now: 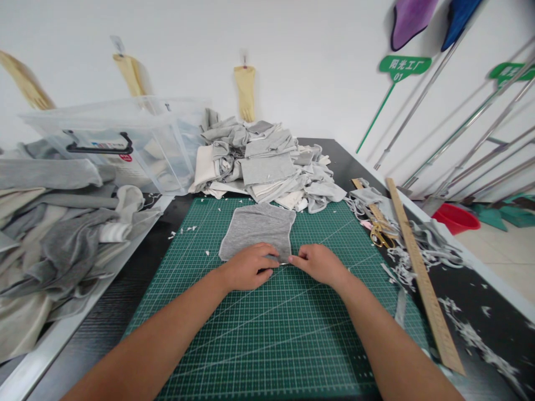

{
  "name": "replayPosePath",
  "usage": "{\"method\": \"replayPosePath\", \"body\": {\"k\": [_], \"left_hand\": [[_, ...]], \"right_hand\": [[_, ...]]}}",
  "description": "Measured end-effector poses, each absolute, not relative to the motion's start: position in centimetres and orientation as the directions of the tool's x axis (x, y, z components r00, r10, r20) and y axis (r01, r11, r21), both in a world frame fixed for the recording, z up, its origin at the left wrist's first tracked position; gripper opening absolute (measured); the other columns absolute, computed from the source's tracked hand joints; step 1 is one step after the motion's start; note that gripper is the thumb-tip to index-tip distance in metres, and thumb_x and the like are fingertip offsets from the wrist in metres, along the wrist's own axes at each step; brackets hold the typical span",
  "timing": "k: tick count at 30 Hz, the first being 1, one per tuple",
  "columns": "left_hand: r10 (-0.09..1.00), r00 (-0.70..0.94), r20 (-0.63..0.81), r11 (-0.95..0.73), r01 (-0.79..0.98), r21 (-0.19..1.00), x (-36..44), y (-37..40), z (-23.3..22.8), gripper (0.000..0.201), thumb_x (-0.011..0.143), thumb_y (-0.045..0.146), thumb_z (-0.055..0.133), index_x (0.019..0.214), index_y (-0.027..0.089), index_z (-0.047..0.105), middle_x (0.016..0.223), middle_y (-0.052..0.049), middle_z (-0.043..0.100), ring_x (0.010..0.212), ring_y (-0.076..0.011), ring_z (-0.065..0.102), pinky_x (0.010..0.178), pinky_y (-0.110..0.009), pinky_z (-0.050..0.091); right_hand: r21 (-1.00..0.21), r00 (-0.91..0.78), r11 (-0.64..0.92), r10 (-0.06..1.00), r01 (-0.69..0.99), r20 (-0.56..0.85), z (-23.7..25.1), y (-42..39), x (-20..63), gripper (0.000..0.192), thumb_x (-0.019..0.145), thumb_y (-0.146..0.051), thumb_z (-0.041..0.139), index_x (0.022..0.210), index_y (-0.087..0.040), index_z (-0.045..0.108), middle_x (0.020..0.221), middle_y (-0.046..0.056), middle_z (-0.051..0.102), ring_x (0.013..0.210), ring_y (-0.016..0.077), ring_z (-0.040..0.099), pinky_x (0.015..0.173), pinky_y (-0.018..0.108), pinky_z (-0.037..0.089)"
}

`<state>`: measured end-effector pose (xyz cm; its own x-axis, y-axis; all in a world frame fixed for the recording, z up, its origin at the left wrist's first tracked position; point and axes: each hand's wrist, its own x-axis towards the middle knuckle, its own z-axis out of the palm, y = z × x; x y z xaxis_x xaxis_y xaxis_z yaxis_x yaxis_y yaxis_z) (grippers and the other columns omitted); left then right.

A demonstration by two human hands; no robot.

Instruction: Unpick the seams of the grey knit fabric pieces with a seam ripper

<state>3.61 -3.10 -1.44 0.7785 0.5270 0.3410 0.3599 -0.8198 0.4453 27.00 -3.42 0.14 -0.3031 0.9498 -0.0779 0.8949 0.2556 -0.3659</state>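
A grey cloth piece (259,228) with a pale stitched-looking border lies on the green cutting mat (234,345). My left hand (251,267) rests on its near edge, fingers bent and closed on the fabric. At the near right corner, my right hand (320,263) has its fingers curled, with thumb and forefinger pinched on the edge. A thin light strip of that edge shows between both hands. What lies under the left fingers is hidden.
Behind the mat rises a heap of grey and white cloths (267,159). A clear plastic box (167,150) and more piled fabric (58,239) are at left. Along the right lie a wooden ruler (422,267), gold-handled scissors (378,236) and cloth scraps (480,340).
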Motion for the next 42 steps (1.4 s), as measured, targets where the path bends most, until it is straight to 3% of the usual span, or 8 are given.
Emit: {"method": "replayPosePath", "body": {"k": [22,32,42], "left_hand": [[0.567,0.759,0.319,-0.785,0.381,0.488,3.6,-3.0,-1.7,0.030,0.078,0.017,0.058,0.107,0.021,0.064,0.114,-0.007,0.058,0.108,-0.0215,0.052,0.095,-0.039,0.043],[0.557,0.774,0.301,-0.791,0.382,0.478,3.6,-3.0,-1.4,0.033,0.078,0.015,0.058,0.110,0.020,0.062,0.116,-0.007,0.057,0.108,-0.0203,0.051,0.098,-0.037,0.041],[0.543,0.783,0.305,-0.803,0.378,0.461,3.6,-3.0,-1.5,0.032,0.080,0.016,0.056,0.110,0.022,0.063,0.116,-0.008,0.054,0.108,-0.0212,0.051,0.095,-0.038,0.042]], "right_hand": [[-0.329,-0.255,0.219,0.964,0.918,-0.069,-0.2,-3.4,26.5,0.038,0.080,-0.054,0.054,0.062,-0.021,0.058,0.062,0.001,0.062,0.054,0.0121,0.048,0.049,0.025,0.023],[-0.445,-0.348,0.267,0.931,0.855,-0.108,0.0,-2.9,27.9,0.041,0.079,-0.056,0.053,0.061,-0.019,0.059,0.060,0.000,0.060,0.053,0.0108,0.048,0.049,0.024,0.025],[-0.449,-0.326,0.248,0.939,0.858,-0.106,0.0,-2.7,28.3,0.048,0.081,-0.059,0.048,0.058,-0.018,0.057,0.056,0.000,0.058,0.050,0.0103,0.046,0.047,0.024,0.023]]}}
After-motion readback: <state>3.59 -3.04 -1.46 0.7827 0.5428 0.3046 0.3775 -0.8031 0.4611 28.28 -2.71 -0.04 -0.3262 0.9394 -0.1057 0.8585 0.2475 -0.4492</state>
